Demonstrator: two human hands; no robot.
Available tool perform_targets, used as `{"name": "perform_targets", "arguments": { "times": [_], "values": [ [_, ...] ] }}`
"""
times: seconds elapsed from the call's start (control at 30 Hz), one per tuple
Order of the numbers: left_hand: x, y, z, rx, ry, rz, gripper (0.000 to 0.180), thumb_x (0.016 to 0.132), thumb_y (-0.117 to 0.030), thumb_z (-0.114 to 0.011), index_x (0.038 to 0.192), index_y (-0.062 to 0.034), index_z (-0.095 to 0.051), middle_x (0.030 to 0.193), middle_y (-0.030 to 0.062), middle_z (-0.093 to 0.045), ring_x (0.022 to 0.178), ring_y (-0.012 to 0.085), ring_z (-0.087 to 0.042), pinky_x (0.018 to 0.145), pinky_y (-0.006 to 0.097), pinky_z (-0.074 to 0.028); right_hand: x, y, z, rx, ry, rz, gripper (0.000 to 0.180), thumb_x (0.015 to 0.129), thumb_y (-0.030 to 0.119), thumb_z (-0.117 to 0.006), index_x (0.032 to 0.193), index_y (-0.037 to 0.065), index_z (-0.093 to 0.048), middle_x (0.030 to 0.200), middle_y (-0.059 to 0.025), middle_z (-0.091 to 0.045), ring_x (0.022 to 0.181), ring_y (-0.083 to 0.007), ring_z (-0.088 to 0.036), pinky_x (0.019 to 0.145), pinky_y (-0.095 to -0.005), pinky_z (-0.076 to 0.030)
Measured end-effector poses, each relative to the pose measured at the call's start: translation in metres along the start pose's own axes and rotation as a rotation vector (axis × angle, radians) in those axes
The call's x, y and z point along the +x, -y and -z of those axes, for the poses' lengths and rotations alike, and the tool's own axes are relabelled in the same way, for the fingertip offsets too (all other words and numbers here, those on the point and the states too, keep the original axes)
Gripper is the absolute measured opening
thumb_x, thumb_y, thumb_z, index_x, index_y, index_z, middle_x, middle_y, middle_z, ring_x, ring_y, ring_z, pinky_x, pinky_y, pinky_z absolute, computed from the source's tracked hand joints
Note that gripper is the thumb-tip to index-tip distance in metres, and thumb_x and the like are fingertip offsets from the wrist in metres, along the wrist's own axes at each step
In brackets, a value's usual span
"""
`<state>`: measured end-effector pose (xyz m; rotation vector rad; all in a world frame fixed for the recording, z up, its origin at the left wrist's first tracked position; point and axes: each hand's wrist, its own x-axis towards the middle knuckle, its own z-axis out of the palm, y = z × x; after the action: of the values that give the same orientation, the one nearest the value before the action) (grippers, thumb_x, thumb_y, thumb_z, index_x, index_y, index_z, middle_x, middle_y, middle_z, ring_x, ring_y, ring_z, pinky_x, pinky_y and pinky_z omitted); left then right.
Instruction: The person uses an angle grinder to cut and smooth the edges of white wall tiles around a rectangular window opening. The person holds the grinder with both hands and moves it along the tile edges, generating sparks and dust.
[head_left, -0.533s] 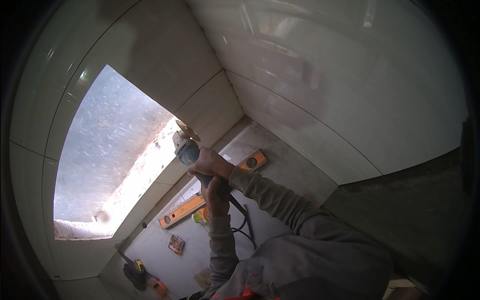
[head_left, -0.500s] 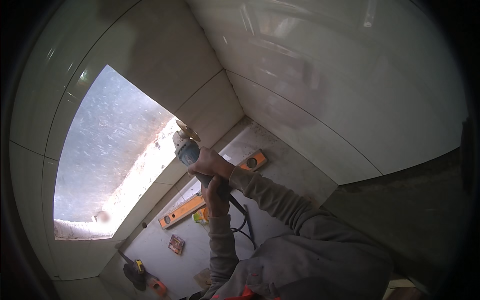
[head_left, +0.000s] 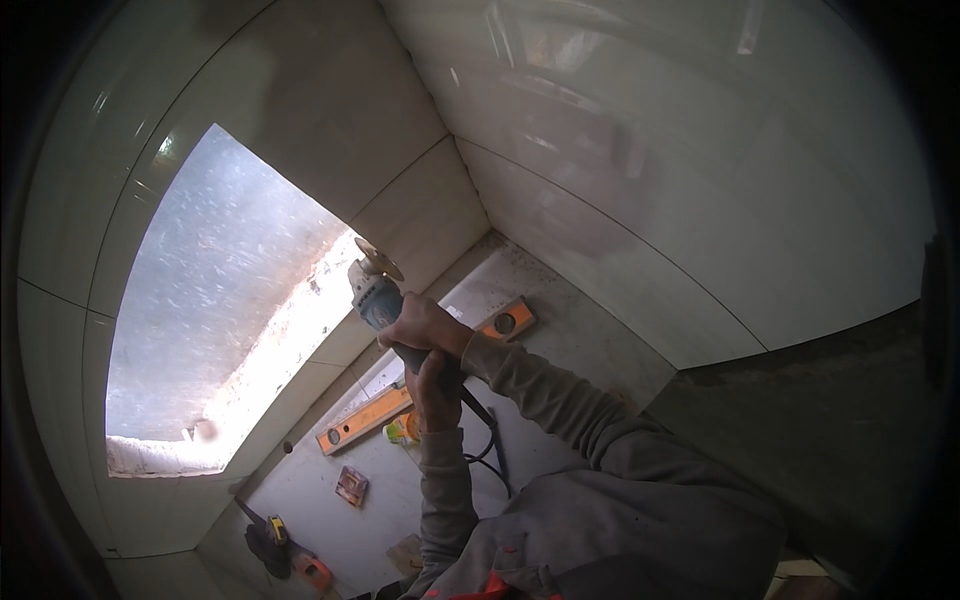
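At far left, a tiled wall (head_left: 60, 250) surrounds a brightly lit window opening (head_left: 220, 290) with a rough, pale ledge along its lower edge. Below it, near the wall's foot, lie a dark object (head_left: 262, 548) bearing a yellow item (head_left: 277, 528) and, just to its right, an orange object (head_left: 314, 572); blur hides their exact kind. Further right, a small reddish packet (head_left: 352, 486) lies on the pale surface (head_left: 320, 510). Above the packet, an orange spirit level (head_left: 360, 423) runs obliquely behind the hands, its far end emerging to their right. A yellow-green container (head_left: 402, 429) lies just beside the level. At centre is the angle grinder (head_left: 374, 299), held near the opening's right corner, its disc (head_left: 384, 264) uppermost; whether the disc touches the wall cannot be told. The left hand (head_left: 432, 398) has its fingers wrapped around the rear grip; the right hand (head_left: 428, 326), farther forward, clasps the body. A black cord (head_left: 479, 409) curves down from the tool. At right stands a second, glossy tiled wall (head_left: 700, 180).
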<state>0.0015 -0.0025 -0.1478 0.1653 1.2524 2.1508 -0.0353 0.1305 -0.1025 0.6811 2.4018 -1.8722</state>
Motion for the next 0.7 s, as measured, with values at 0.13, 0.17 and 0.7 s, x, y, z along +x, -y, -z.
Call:
{"name": "perform_targets", "arguments": {
  "times": [0.13,0.17,0.7],
  "values": [
    [0.001,-0.004,-0.012,-0.018,-0.005,-0.035,0.034,0.092,-0.021,-0.067,0.118,-0.0047,-0.054,0.094,0.0016,-0.061,0.081,0.013,-0.063,0.069,0.029,-0.055,0.001,0.004,0.003,0.033,0.045,-0.012,0.067,0.062,0.036,-0.083,0.103,-0.013,-0.064,0.101,-0.0288,-0.069,0.093,-0.035,-0.071,0.084,-0.0375,-0.056],
    [0.002,-0.004,-0.011,-0.015,-0.011,-0.03,0.034,0.092,-0.021,-0.067,0.118,-0.0045,-0.054,0.095,0.002,-0.062,0.082,0.0136,-0.064,0.07,0.03,-0.056,0.002,0.006,0.004,0.021,0.066,-0.021,0.073,0.064,0.036,-0.082,0.112,-0.014,-0.061,0.108,-0.0294,-0.068,0.099,-0.0357,-0.07,0.089,-0.0373,-0.055],
    [0.003,0.0,-0.004,-0.022,0.015,-0.018,0.054,0.087,-0.022,-0.072,0.131,-0.0029,-0.046,0.109,0.0052,-0.06,0.095,0.0165,-0.064,0.082,0.031,-0.055,0.002,-0.002,-0.002,0.027,-0.051,0.018,0.059,0.06,0.034,-0.083,0.095,-0.011,-0.069,0.094,-0.0272,-0.071,0.086,-0.0333,-0.072,0.078,-0.0374,-0.058]
  ]
}}
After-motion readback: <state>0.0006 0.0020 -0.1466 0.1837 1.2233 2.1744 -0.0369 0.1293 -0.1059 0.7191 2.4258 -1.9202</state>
